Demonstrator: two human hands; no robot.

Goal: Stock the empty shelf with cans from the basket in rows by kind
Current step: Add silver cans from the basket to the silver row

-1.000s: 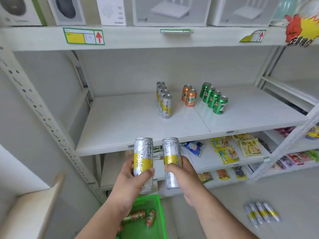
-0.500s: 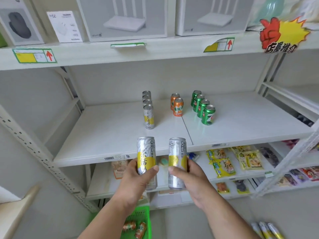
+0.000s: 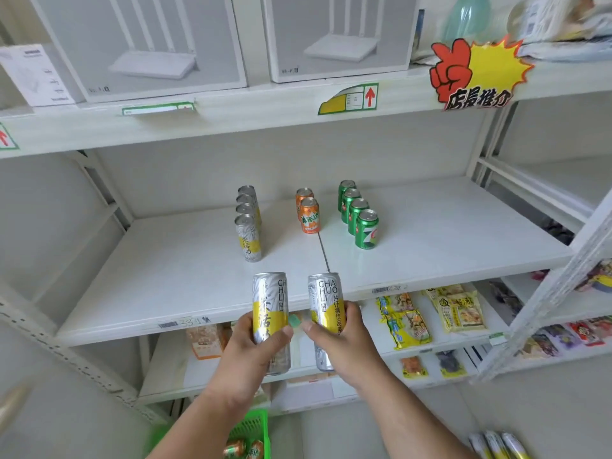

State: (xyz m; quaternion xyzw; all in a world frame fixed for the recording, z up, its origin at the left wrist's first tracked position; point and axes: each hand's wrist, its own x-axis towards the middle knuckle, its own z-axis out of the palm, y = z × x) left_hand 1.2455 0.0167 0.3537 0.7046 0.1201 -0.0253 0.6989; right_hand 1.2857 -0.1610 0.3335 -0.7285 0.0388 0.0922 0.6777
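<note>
At six o'clock below the shelf [image 3: 185,283], the left hand [image 3: 255,351] and right hand [image 3: 337,339] each wrap a tall silver-yellow can [image 3: 270,303], rigid, probably full and slick, best gripped mid-body.

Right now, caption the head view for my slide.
Each hand, left hand and right hand, holds a silver-yellow can before the shelf.

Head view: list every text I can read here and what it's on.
"CHA HUO LI": can in right hand.
"CHA LI": can in left hand, part hidden.
"Wi-Fi": router box.
"店長推介": starburst sign.
"7": front green can.
Price tags: too small.
</note>
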